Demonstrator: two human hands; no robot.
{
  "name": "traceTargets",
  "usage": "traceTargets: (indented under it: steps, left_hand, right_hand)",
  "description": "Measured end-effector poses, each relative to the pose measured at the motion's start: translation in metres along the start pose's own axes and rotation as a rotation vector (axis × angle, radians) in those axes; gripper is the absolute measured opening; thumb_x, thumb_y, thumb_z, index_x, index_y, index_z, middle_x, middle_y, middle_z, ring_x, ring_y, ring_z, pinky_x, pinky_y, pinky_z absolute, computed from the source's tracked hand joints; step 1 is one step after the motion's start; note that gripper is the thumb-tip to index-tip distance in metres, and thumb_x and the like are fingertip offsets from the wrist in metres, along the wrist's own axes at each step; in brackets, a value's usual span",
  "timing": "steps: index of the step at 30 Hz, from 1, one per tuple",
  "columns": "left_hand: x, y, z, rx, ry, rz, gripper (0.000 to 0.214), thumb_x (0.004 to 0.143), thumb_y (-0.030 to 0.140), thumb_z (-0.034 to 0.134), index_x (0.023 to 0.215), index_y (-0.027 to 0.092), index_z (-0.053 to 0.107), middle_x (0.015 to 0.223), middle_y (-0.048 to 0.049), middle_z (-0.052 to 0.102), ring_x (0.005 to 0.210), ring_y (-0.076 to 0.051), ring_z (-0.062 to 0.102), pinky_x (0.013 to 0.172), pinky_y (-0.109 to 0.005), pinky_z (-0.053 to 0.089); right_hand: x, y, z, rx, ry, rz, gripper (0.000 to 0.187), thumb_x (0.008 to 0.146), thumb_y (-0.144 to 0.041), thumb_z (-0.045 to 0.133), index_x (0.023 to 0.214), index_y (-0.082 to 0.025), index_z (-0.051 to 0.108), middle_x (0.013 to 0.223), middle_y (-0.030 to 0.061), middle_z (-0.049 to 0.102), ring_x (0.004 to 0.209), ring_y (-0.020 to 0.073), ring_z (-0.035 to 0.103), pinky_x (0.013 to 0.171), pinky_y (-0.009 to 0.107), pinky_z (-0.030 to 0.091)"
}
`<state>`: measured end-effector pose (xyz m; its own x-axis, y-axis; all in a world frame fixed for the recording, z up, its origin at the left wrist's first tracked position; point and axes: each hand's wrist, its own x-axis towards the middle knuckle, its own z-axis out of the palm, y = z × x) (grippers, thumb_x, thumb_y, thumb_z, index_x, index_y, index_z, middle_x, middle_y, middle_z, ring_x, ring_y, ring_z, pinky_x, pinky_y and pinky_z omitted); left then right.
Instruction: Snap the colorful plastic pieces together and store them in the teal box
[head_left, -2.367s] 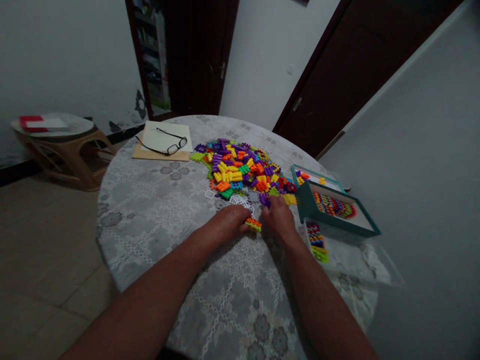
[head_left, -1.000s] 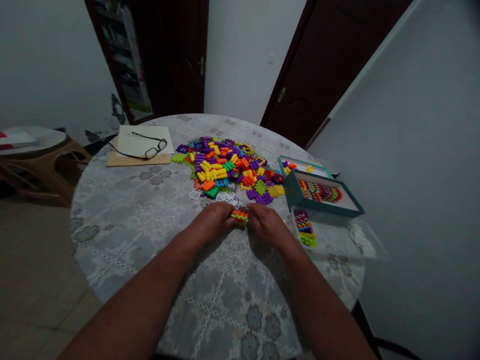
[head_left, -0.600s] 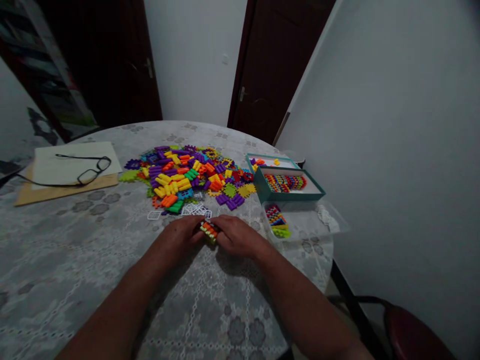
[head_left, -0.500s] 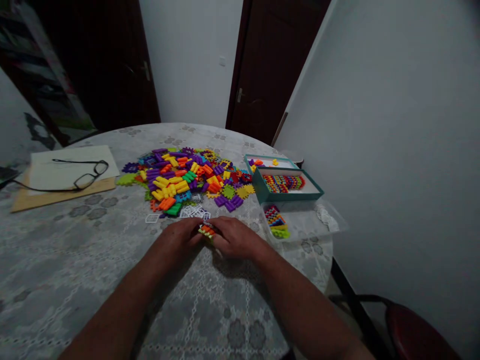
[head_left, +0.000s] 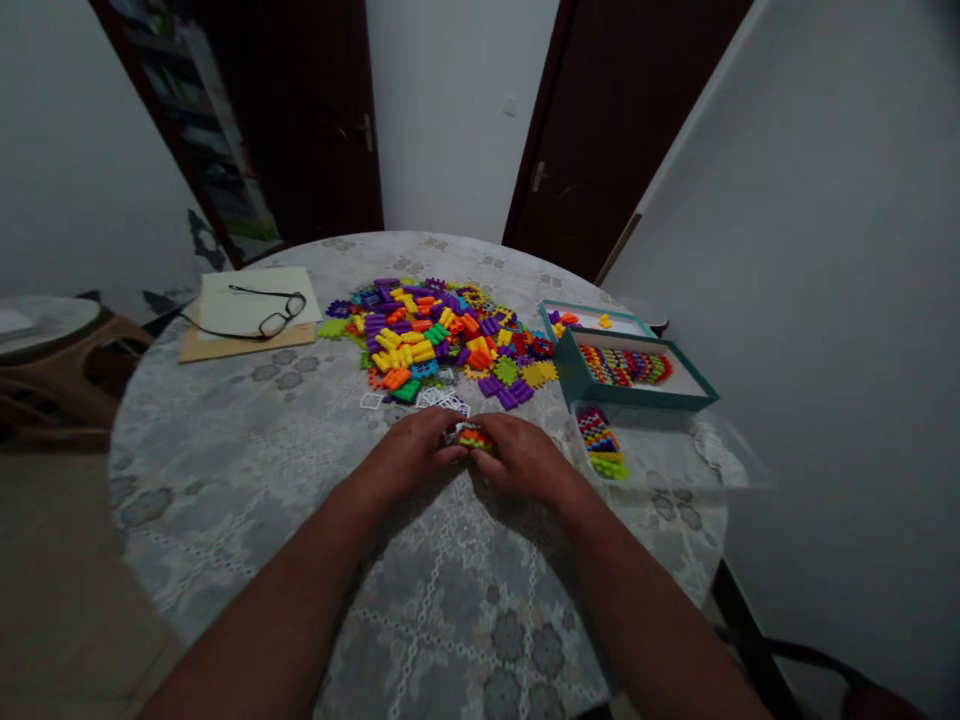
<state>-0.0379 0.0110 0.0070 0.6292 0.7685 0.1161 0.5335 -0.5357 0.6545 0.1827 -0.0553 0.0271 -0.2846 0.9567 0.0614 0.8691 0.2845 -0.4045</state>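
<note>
L hand (head_left: 409, 450) & R hand (head_left: 521, 455) are gripping sm. bumpy stack (head_left: 474, 439); it's showing orange over lime, w/ whitish L end.

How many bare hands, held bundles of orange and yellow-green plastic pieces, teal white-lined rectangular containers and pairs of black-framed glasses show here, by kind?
Bare left hand and bare right hand: 2
Held bundle of orange and yellow-green plastic pieces: 1
Teal white-lined rectangular containers: 2
Pair of black-framed glasses: 1
Total: 6
</note>
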Motion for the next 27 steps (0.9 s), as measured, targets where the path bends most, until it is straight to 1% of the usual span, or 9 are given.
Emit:
traceTargets:
  steps: [3,6,8,13,16,19,22,24,27]
  left_hand:
    - [-0.001,0.002,0.000,0.043,-0.035,-0.004,0.033,0.094,0.023,0.075,0.127,0.024,0.077,0.124,-0.0104,0.080,0.115,-0.028,0.073,0.103,-0.040,0.054]
    - [-0.002,0.005,0.000,0.076,-0.075,-0.011,0.028,0.097,0.021,0.072,0.124,0.023,0.077,0.123,-0.0108,0.080,0.114,-0.028,0.073,0.101,-0.039,0.054]
    - [-0.002,0.007,0.001,0.080,-0.073,-0.014,0.026,0.098,0.023,0.072,0.124,0.021,0.077,0.123,-0.0119,0.080,0.115,-0.028,0.072,0.101,-0.039,0.053]
    - [-0.002,0.006,0.003,0.086,-0.062,-0.025,0.024,0.098,0.025,0.073,0.121,0.020,0.077,0.120,-0.0115,0.081,0.115,-0.029,0.074,0.100,-0.038,0.054]
    - [-0.004,0.003,0.003,0.060,-0.037,0.004,0.029,0.097,0.025,0.074,0.125,0.022,0.076,0.119,-0.0104,0.081,0.111,-0.027,0.075,0.099,-0.038,0.056]
    - [-0.003,0.000,0.000,0.047,0.026,0.038,0.029,0.101,0.031,0.069,0.128,0.022,0.076,0.112,-0.0106,0.083,0.099,-0.026,0.077,0.095,-0.039,0.058]
    - [0.000,-0.003,-0.004,0.061,0.145,0.062,0.029,0.104,0.037,0.062,0.123,0.022,0.077,0.110,-0.0118,0.084,0.095,-0.027,0.078,0.094,-0.042,0.060]
    - [0.003,-0.005,-0.008,0.074,0.212,0.037,0.031,0.104,0.041,0.058,0.117,0.022,0.079,0.111,-0.0123,0.085,0.097,-0.029,0.079,0.093,-0.042,0.061]
    - [0.006,-0.006,-0.012,0.105,0.273,-0.023,0.035,0.104,0.045,0.053,0.113,0.023,0.080,0.115,-0.0113,0.086,0.102,-0.029,0.080,0.098,-0.040,0.061]
  right_hand:
    - [-0.001,0.001,0.000,-0.008,-0.020,-0.013,0.039,0.106,-0.035,0.068,0.143,-0.023,0.070,0.136,0.0118,0.078,0.124,0.0283,0.071,0.104,0.036,0.051]
    - [-0.002,0.002,0.000,-0.003,-0.017,-0.016,0.038,0.106,-0.038,0.069,0.141,-0.023,0.071,0.134,0.0116,0.078,0.122,0.0279,0.072,0.103,0.036,0.051]
    - [-0.001,0.003,0.002,0.002,-0.010,-0.005,0.034,0.107,-0.036,0.068,0.137,-0.022,0.073,0.131,0.0115,0.079,0.119,0.0269,0.073,0.101,0.034,0.050]
    - [0.003,-0.001,0.005,-0.048,0.000,0.027,0.025,0.107,-0.032,0.064,0.126,-0.019,0.074,0.122,0.0116,0.079,0.110,0.0258,0.073,0.091,0.032,0.048]
    - [0.001,-0.010,-0.004,-0.100,-0.001,0.081,0.020,0.106,-0.033,0.065,0.119,-0.021,0.073,0.114,0.0104,0.079,0.102,0.0246,0.073,0.082,0.031,0.044]
    - [-0.006,-0.016,-0.024,-0.085,0.050,0.101,0.017,0.105,-0.034,0.068,0.116,-0.022,0.072,0.111,0.0085,0.080,0.096,0.0231,0.072,0.079,0.030,0.042]
    - [-0.015,-0.006,-0.059,-0.048,0.156,0.110,0.019,0.104,-0.035,0.070,0.119,-0.023,0.072,0.113,0.0073,0.080,0.096,0.0221,0.071,0.081,0.029,0.044]
    - [-0.020,0.016,-0.090,-0.067,0.240,0.175,0.022,0.105,-0.036,0.069,0.122,-0.023,0.072,0.113,0.0073,0.081,0.095,0.0217,0.071,0.081,0.029,0.046]
    - [-0.024,0.067,-0.141,-0.200,0.375,0.374,0.025,0.106,-0.036,0.066,0.124,-0.020,0.074,0.113,0.0106,0.081,0.096,0.0231,0.072,0.081,0.029,0.047]
